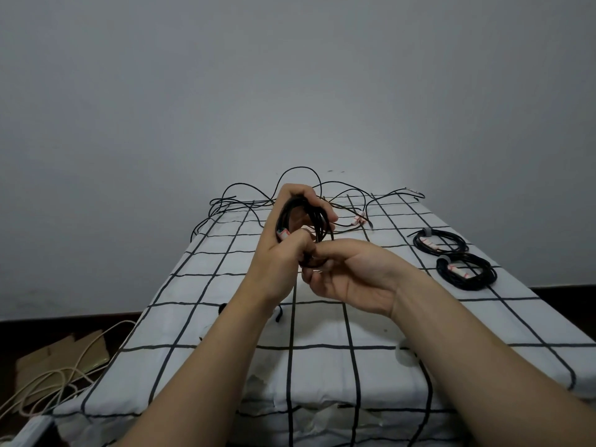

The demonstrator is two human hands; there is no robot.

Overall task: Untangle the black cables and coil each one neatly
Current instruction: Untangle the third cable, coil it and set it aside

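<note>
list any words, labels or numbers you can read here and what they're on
No text is readable.
Red-and-white tag on the coil in the left hand: blurred.
Tag on the far finished coil: too small.
Tag on the near finished coil: too small.
Tag on the loose cables: too small.

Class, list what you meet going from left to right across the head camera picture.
Cardboard → left hand gripping the half-wound cable → right hand pinching it → finished coils on the checked cloth.
</note>
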